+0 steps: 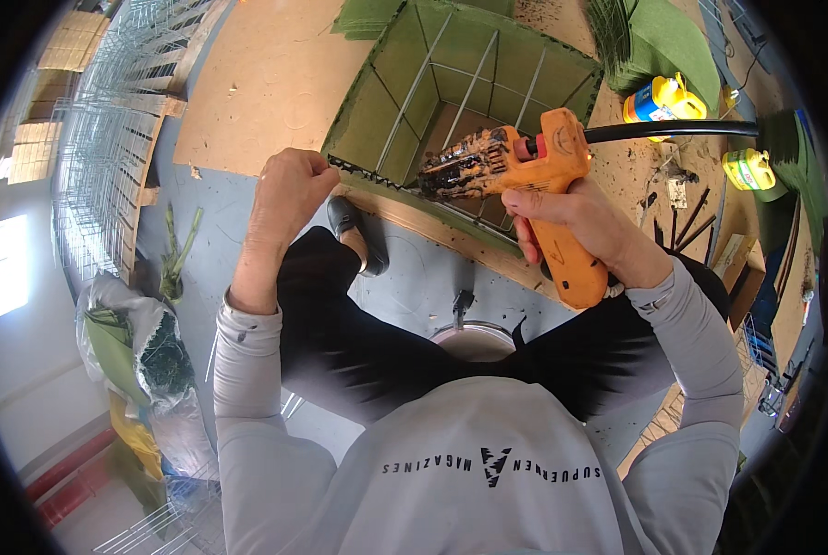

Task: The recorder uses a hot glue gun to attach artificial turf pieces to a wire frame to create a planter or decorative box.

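Note:
My right hand [580,222] is wrapped round the handle of an orange hot glue gun [569,264]. Dark, hardened glue crusts its front end, which points left over the near rim of a box. A long black glue stick [673,131] sticks out of its back. The open-topped box [363,129] has green felt-like walls on a wire frame, with pale wire bars crossing inside it. Black glue runs along its near edge. My left hand [289,194] is closed, thumb and fingers together, beside the box's near-left corner; whatever it pinches is hidden.
The box stands on a wooden tabletop [257,102]. Green sheets [668,46] are stacked at the far right, near yellow bottles [663,100]. Dark sticks [691,222] lie on the right. Wire grids [109,176] lean on the left above a plastic bag [164,361] on the floor.

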`<state>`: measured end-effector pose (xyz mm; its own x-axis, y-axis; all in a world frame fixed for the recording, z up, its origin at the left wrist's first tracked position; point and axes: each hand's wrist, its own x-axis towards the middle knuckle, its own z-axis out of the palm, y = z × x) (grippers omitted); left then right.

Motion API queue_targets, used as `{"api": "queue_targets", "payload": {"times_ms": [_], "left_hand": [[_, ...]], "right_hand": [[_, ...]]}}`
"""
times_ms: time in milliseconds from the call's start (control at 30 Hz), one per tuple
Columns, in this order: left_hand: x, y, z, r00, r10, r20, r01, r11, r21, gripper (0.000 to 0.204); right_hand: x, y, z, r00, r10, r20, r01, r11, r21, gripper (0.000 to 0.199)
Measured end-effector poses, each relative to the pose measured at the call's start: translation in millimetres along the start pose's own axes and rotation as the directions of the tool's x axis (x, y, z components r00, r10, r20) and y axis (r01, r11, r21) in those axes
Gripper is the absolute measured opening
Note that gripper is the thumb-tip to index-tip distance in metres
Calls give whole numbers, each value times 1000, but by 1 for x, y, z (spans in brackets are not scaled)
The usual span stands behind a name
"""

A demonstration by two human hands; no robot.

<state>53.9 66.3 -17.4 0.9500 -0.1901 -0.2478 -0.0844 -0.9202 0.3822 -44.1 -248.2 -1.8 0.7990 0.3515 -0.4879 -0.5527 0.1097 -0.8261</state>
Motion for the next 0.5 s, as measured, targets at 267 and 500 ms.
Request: {"api": "queue_targets", "payload": {"times_ms": [267, 500], "left_hand": [[1, 2, -1, 1000, -19, 19, 19, 1000, 13, 28], [2, -1, 0, 1000, -8, 13, 8, 1000, 21, 28]], "right_hand": [[-7, -1, -2, 1000, -7, -20, 7, 1000, -14, 26], [-12, 1, -3, 1000, -14, -11, 14, 999, -35, 26]]}}
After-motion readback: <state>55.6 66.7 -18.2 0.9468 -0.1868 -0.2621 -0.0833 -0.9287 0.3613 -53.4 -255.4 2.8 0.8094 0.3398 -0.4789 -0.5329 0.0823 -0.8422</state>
